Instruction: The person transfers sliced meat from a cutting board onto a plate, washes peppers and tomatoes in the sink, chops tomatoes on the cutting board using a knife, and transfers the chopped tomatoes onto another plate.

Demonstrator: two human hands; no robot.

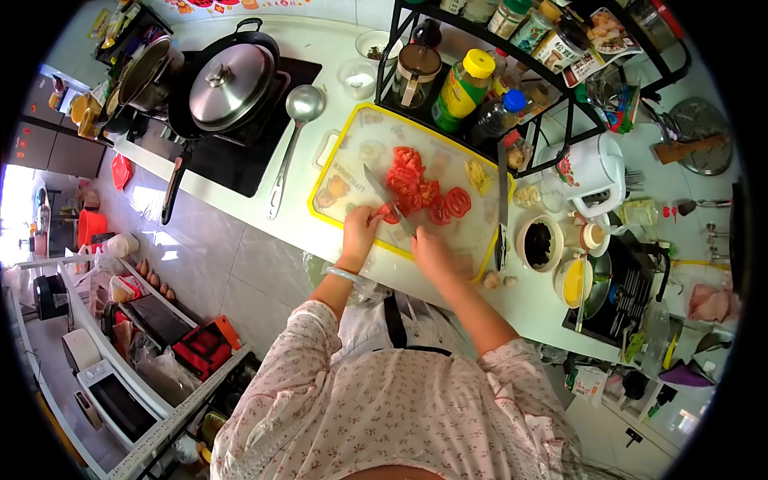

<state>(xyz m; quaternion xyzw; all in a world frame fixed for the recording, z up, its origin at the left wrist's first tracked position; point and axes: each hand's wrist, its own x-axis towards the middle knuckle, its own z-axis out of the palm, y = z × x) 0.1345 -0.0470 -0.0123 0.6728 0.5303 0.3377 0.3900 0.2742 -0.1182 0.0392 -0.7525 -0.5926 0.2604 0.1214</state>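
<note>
My right hand (430,250) is wrapped round the handle of a kitchen knife (390,198), whose blade points up and left across the cutting board. My left hand (360,234) pinches a small piece of tomato (387,213) beside the blade. Beyond the blade lies a heap of chopped tomato (410,180), and a few round tomato slices (450,206) sit to its right. All this rests on a pale cutting board (344,172) with a yellow rim. Some pale yellow shreds (478,177) lie near the board's right side.
A lidded wok (232,86) stands on the hob at left, with a ladle (298,132) between it and the board. Behind the board is a black rack of bottles (464,86). On the right are another knife (502,208), a bowl of dark food (539,243) and a yellow-filled bowl (573,282).
</note>
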